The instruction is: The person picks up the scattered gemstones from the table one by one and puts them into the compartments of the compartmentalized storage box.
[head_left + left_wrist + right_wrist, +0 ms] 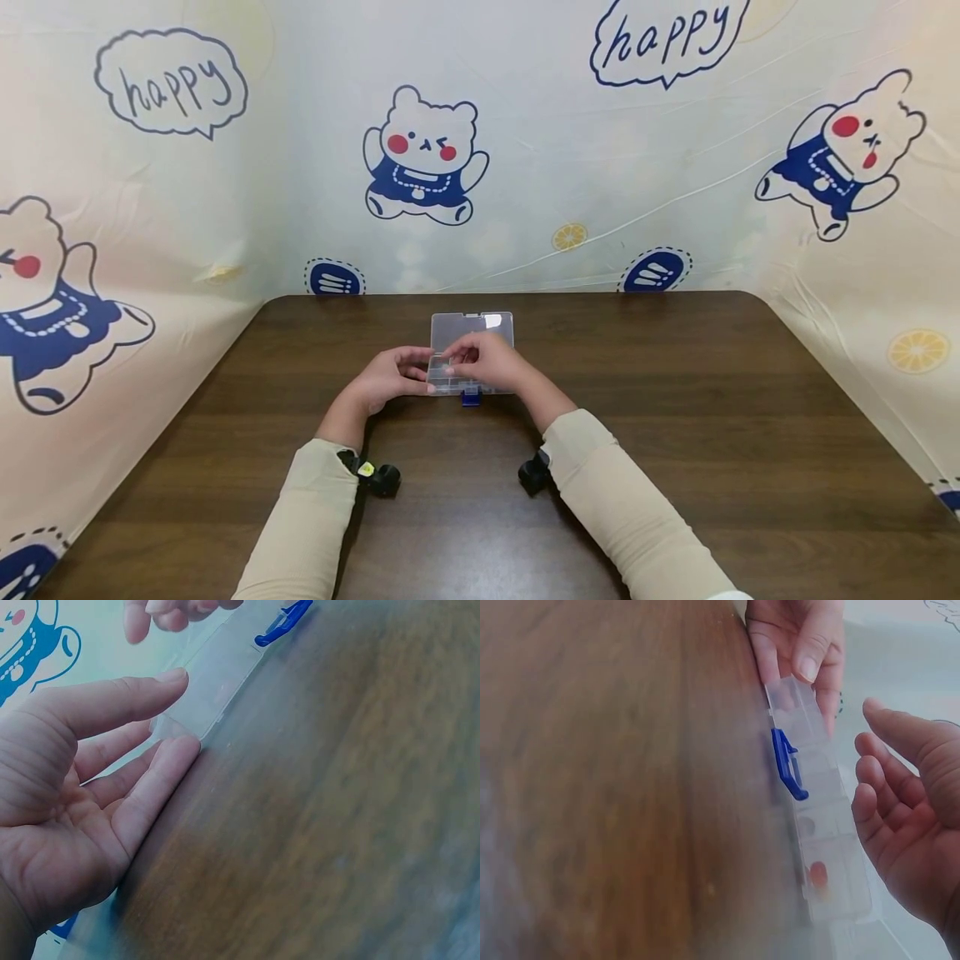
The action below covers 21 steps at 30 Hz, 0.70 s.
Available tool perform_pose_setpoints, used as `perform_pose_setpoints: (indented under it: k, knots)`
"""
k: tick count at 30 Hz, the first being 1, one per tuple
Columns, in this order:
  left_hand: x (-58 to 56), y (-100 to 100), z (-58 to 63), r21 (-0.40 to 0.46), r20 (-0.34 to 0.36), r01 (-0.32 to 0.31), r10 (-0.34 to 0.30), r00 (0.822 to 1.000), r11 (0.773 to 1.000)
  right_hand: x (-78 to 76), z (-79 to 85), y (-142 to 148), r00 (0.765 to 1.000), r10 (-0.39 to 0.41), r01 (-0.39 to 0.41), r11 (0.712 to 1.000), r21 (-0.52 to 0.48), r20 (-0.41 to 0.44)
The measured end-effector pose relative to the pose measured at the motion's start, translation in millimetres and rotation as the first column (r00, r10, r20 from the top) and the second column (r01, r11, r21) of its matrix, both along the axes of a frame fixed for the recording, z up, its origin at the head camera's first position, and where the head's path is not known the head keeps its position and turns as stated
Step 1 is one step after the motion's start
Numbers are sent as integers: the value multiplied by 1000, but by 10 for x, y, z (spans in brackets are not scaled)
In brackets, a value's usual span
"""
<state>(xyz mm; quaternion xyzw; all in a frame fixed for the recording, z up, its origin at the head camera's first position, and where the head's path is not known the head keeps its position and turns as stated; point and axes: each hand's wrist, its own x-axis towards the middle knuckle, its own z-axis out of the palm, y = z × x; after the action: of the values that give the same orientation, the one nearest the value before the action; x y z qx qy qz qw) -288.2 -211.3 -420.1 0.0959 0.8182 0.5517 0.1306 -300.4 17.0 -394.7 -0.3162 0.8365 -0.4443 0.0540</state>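
A small clear plastic compartment box (441, 385) lies on the table with its see-through lid (472, 327) raised at the back. Its blue latch (786, 765) hangs at the front. My left hand (82, 787) is at the box's left end, fingers nearly straight and touching it, thumb extended. Above the compartments is my right hand (491, 362), fingers loosely bent; in the right wrist view a gap shows between its thumb and fingers (889, 784), with nothing visible between them. A small red-orange piece (819, 874) shows in a compartment near the right end.
The dark wooden table (675, 433) extends around the box. A printed cloth (525, 150) with cartoon bears hangs behind and along both sides. Black wrist cameras sit on the left wrist (384, 481) and right wrist (534, 475).
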Motion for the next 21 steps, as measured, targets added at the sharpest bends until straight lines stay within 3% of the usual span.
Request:
perform_pose_setpoints:
  k: [21]
  knots:
    - [-11,2,19,-13,-18,-2,2,1000,1000,128,145,280,995,-97,97,994,-52,9]
